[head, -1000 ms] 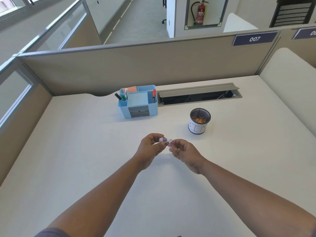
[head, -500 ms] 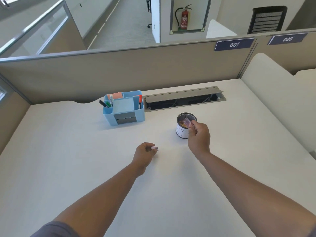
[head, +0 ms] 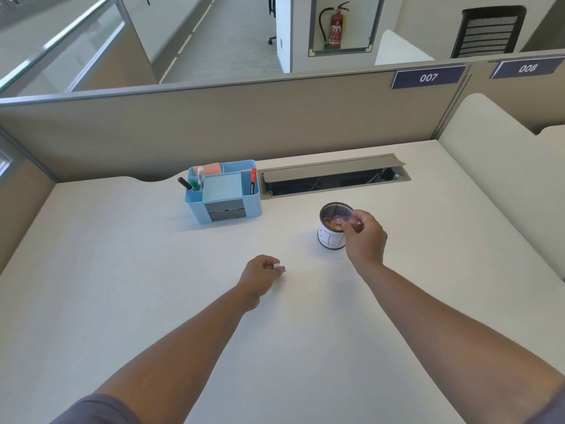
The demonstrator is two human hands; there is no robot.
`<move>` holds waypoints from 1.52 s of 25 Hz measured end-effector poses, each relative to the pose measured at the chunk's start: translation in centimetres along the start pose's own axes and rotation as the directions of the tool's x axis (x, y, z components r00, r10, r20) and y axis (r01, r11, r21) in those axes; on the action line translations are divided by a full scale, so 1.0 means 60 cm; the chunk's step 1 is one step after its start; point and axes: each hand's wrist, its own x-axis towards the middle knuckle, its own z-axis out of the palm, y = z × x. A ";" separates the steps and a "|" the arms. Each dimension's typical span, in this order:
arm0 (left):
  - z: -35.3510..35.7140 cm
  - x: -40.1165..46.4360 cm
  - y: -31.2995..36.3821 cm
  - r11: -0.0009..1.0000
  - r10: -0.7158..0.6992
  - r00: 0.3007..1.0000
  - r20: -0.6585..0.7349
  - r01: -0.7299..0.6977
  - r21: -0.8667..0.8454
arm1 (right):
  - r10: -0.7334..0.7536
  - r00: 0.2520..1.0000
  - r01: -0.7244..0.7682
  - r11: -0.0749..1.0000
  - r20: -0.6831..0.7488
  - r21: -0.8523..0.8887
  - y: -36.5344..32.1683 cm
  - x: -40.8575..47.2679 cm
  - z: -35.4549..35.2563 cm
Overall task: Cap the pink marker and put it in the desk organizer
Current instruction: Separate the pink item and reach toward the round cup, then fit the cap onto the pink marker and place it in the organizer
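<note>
My left hand (head: 260, 272) rests low over the desk, closed on a small pink marker (head: 279, 267); only its pink-and-white end pokes out past the fingers. My right hand (head: 365, 237) is further back and to the right, pinching a translucent pinkish piece (head: 347, 221) just above the mouth of a black mesh cup (head: 331, 240). Whether that piece is the cap I cannot tell. The light blue desk organizer (head: 224, 191) stands at the back, left of the cup, with several markers upright in its compartments.
The mesh cup has a white label and orange-brown bits inside. An open grey cable tray (head: 333, 177) is sunk into the desk behind it. Beige partition walls (head: 214, 130) close the desk at the back and both sides. The white desk (head: 122, 286) spreads wide around my hands.
My hands, joined at the desk's middle a second ago, have separated. The right hand carried the translucent piece to the mesh cup; the left stayed low with the pink marker.
</note>
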 end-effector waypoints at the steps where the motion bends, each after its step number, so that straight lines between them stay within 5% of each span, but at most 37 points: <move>1: 0.000 0.000 -0.001 1.000 0.000 1.000 0.002 0.000 0.002 | -0.006 1.000 0.006 1.000 0.002 -0.009 -0.001 0.001 0.001; 18: 0.005 -0.005 -0.006 0.999 -0.012 1.000 -0.025 0.011 -0.036 | -0.164 0.986 0.164 0.986 -0.019 0.015 -0.024 0.007 0.000; 22: 0.005 -0.007 0.001 0.981 -0.082 0.996 -0.036 0.074 -0.180 | 0.116 0.988 -0.092 0.971 -0.100 0.219 -0.023 0.006 0.002; 25: 0.005 -0.014 0.013 0.945 -0.083 0.996 -0.020 0.072 -0.319 | 0.374 0.928 -0.317 0.797 -0.007 0.514 -0.016 -0.001 0.001; 30: -0.001 -0.030 0.051 0.892 0.025 1.000 0.000 -0.023 -0.452 | 0.347 0.923 -0.356 0.598 0.168 0.718 -0.021 -0.028 0.008; 38: -0.026 -0.053 0.084 0.917 0.105 0.990 -0.095 -0.134 -0.375 | 0.226 0.836 -0.534 0.543 0.500 0.648 -0.036 -0.100 0.053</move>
